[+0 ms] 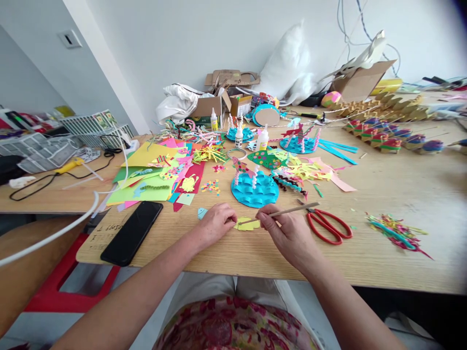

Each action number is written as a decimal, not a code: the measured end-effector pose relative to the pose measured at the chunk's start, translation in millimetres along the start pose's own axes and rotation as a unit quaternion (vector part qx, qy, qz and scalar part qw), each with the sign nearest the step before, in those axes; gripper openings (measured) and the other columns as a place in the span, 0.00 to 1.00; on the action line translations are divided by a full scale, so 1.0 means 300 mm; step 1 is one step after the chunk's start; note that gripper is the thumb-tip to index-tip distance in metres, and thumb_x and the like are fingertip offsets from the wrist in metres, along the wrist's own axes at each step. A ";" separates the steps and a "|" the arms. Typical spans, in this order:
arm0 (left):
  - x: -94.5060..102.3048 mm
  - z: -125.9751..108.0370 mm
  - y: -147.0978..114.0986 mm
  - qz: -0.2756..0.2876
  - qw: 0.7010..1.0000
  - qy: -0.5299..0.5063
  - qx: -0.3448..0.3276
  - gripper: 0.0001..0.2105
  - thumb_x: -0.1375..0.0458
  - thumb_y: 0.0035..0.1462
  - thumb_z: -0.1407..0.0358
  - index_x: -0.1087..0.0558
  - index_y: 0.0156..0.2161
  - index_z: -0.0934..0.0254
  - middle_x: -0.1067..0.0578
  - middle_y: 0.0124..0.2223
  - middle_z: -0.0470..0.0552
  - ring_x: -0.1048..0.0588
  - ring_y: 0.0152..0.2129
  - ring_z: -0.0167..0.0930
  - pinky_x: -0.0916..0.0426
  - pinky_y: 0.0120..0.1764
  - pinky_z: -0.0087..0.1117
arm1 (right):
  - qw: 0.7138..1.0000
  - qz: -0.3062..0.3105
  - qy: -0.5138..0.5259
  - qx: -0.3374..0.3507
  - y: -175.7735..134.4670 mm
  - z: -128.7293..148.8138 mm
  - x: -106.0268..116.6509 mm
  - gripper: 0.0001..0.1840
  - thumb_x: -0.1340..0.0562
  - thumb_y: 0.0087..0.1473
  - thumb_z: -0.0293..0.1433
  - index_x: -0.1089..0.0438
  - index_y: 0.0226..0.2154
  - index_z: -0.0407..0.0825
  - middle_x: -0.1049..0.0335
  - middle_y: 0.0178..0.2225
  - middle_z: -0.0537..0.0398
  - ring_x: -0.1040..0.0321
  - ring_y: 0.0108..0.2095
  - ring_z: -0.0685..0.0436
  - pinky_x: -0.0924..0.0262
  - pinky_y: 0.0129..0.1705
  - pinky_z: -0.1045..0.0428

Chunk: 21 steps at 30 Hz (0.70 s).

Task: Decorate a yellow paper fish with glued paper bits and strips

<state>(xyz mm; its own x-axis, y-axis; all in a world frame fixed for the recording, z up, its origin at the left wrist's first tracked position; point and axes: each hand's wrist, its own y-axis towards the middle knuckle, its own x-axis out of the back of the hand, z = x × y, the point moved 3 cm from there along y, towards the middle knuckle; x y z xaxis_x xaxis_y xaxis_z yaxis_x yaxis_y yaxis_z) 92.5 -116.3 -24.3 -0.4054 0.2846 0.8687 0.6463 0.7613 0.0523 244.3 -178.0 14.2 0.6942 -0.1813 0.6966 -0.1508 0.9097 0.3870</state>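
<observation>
My right hand (286, 231) is closed around a thin wooden stick (297, 208). The stick slants down to the left, its lower end over a yellow paper cutout (248, 224) on the table. My left hand (216, 222) has its fingers curled together at the cutout's left end, and what lies between the fingertips is hidden. Beside that hand is a small light-blue paper fish (202, 213). Just beyond both hands stands a blue scalloped disc (255, 192) with twisted pale posts and a pink spotted fish (243, 168). Red-handled scissors (330, 227) lie right of my right hand.
A black phone (132, 233) lies at the left front edge. Coloured paper sheets (146, 172) and confetti dots (210, 187) spread behind it. Glue bottles (262, 140), a green spotted fish (267, 159) and paper strips stand or lie farther back. A shredded-paper bundle (396, 233) is at right.
</observation>
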 end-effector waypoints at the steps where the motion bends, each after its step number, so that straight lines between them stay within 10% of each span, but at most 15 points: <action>1: 0.000 0.000 0.000 0.000 1.000 -0.001 0.001 0.06 0.48 0.50 0.74 0.30 0.28 0.64 0.31 0.30 0.46 0.33 0.32 0.27 0.39 0.36 0.27 | 1.000 -0.001 -0.001 0.000 0.001 -0.001 -0.002 0.14 0.51 0.56 0.33 0.38 0.23 0.49 0.33 0.21 0.57 0.35 0.23 0.48 0.47 0.24 0.56; 21: 0.050 0.020 -0.016 0.034 0.999 -0.014 0.000 0.09 0.49 0.53 0.74 0.27 0.33 0.64 0.26 0.34 0.46 0.29 0.34 0.27 0.38 0.38 0.26 | 0.995 -0.094 -0.012 -0.003 -0.051 0.006 0.067 0.11 0.48 0.55 0.31 0.35 0.25 0.48 0.35 0.19 0.59 0.37 0.21 0.51 0.47 0.23 0.56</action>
<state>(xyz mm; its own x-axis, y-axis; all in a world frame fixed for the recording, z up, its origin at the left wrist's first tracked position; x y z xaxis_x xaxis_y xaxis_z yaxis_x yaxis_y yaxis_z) 79.5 -112.3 -14.5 -0.3793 0.3517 0.8558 0.6733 0.7394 -0.0054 259.3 -196.4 23.3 0.6929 -0.3573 0.6262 -0.0161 0.8607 0.5088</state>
